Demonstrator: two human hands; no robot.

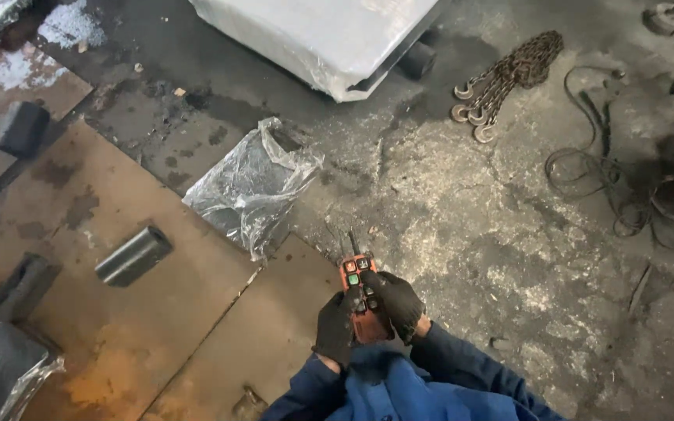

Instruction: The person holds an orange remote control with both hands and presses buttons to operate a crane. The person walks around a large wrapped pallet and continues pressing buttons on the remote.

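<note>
An orange push-button remote point(360, 300) is gripped close to the body in both gloved hands, left hand point(335, 329) and right hand point(396, 304), and is best steadied while single buttons are pressed by a thumb.

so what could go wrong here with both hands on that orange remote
Both gloved hands, left hand and right hand, crowd the orange button remote; thick gloves might press a wrong button. The crumpled plastic sheet and the hooked chain lie on the floor and could trip or snag someone stepping that way.
</note>
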